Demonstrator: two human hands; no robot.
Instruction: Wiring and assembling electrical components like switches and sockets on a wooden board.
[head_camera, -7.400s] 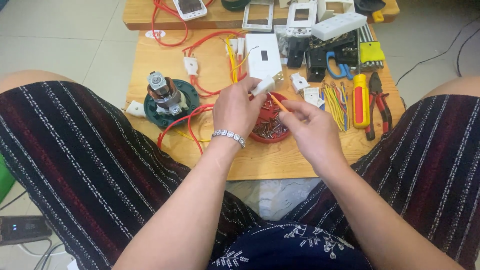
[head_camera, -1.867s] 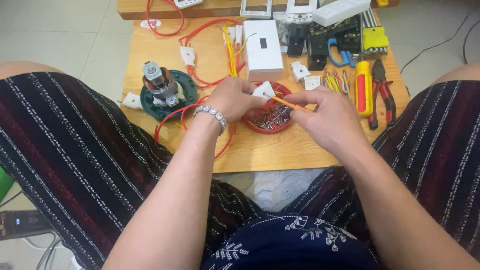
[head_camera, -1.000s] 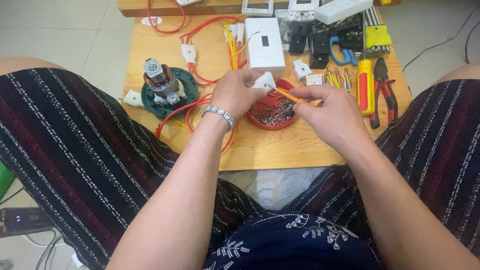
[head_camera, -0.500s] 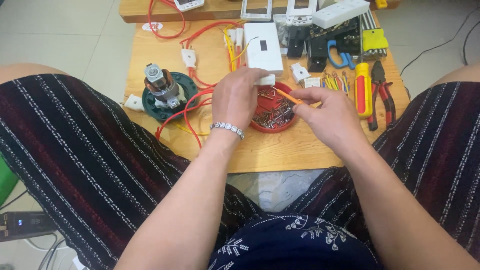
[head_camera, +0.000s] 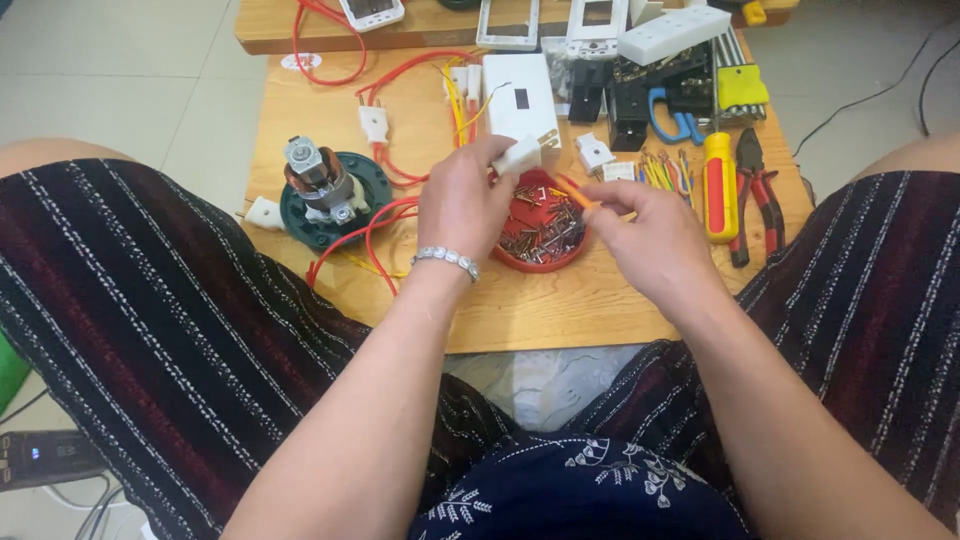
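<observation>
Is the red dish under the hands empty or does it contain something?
Not empty: the red dish holds a heap of small metal screws, visible between both hands.

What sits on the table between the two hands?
In the head view, the red dish of screws lies between the left hand and right hand, under the white plug and small orange screwdriver.

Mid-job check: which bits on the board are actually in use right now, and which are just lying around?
In use: left hand holding a white plug; right hand holding a small orange screwdriver; red dish of screws.

Lying about: motor on green base, yellow-handled screwdriver, red pliers, white box.
</observation>
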